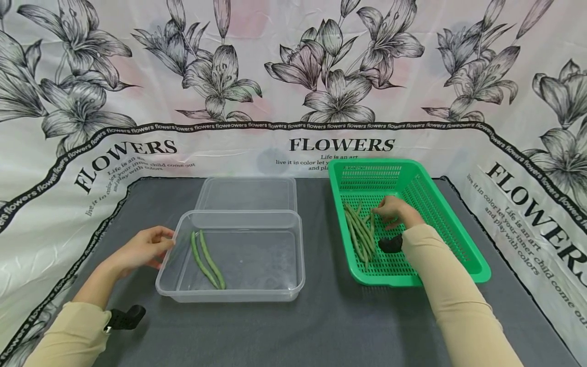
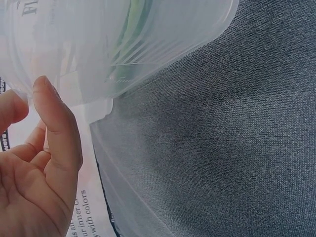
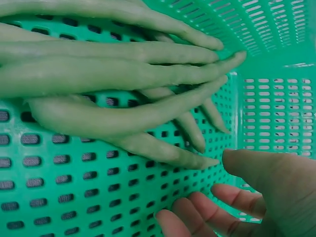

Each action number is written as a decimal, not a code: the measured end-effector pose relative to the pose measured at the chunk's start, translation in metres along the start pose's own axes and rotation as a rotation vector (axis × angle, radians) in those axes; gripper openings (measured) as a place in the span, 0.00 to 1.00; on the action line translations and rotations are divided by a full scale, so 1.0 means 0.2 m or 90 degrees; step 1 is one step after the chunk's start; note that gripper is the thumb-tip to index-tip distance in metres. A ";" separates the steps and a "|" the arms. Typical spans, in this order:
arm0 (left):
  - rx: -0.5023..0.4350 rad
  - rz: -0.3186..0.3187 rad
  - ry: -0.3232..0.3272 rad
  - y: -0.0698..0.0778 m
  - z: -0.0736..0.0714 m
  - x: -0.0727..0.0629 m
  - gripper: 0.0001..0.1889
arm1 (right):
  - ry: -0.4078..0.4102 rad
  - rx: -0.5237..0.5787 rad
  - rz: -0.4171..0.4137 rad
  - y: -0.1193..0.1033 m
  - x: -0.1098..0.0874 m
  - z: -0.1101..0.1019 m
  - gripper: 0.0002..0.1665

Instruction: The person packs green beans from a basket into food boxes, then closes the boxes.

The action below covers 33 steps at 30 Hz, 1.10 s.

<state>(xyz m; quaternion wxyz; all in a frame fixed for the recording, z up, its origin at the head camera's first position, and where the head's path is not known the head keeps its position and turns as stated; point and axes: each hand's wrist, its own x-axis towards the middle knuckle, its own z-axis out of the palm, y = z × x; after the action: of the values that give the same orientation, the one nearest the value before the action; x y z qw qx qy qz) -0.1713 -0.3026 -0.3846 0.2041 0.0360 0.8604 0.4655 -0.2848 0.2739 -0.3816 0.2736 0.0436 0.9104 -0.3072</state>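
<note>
In the head view, a clear plastic container (image 1: 243, 294) stands at the middle left with two green beans (image 1: 212, 262) lying in its left part. My left hand (image 1: 145, 248) pinches the container's left rim between thumb and fingertips; the left wrist view shows the thumb (image 2: 14, 106) on one side of the rim. Inside a green plastic basket (image 1: 440, 255), my right hand (image 1: 398, 210) is beside a pile of green beans (image 1: 359, 232). Up close in the right wrist view, the thumb (image 3: 242, 163) is right at one bean's tip, the other fingers spread away from it with nothing between.
Behind the container lies a clear plastic lid (image 1: 247, 193). A dark grey cloth (image 1: 275, 334) covers the table. The flower-printed sheet (image 1: 243, 153) rises at the back and both sides. The basket's raised walls surround the right hand.
</note>
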 end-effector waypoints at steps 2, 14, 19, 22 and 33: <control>-0.002 -0.003 -0.001 0.00 0.00 0.00 0.25 | -0.009 -0.006 0.005 0.00 0.01 0.01 0.22; 0.000 -0.004 0.004 0.00 0.00 0.01 0.25 | 0.001 -0.026 0.045 0.00 0.04 0.06 0.17; 0.002 0.005 0.003 -0.01 0.00 0.00 0.25 | -0.002 -0.024 0.059 -0.01 0.06 0.07 0.16; 0.001 0.007 0.002 -0.01 0.00 0.00 0.25 | -0.005 -0.015 0.066 -0.02 0.06 0.08 0.12; -0.001 0.003 0.003 -0.01 -0.01 0.00 0.25 | -0.003 0.030 0.036 -0.04 0.04 0.08 0.10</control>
<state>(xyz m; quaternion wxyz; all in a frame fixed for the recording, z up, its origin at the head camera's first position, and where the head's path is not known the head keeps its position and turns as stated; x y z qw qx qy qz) -0.1713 -0.3047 -0.3857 0.2008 0.0368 0.8606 0.4665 -0.2860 0.2578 -0.3915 0.2833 0.0751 0.9007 -0.3207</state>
